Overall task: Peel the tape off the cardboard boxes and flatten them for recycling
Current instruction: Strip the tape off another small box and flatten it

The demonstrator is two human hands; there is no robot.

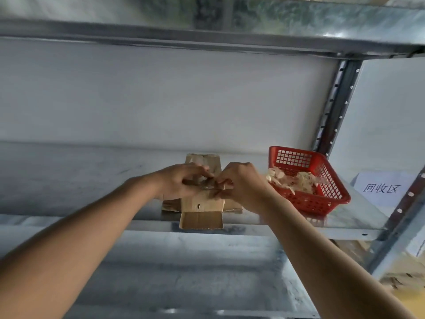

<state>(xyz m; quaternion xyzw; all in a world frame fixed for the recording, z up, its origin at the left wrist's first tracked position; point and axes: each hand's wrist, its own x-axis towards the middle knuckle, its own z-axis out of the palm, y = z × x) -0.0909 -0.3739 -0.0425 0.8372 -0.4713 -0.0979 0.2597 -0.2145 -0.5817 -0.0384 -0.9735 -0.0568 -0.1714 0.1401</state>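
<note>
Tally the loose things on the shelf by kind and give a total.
Cardboard box: 1, opened out, both hands working at its middle
Red basket: 1, holding peeled tape scraps
Paper sign: 1
Total: 3

Metal shelf (69,180), galvanised, with a perforated upright at its right rear. On it: an opened cardboard box (201,207), one flap overhanging the front edge; right of it a red basket (322,196); at far right a paper sign (381,188), lying flat.
</note>
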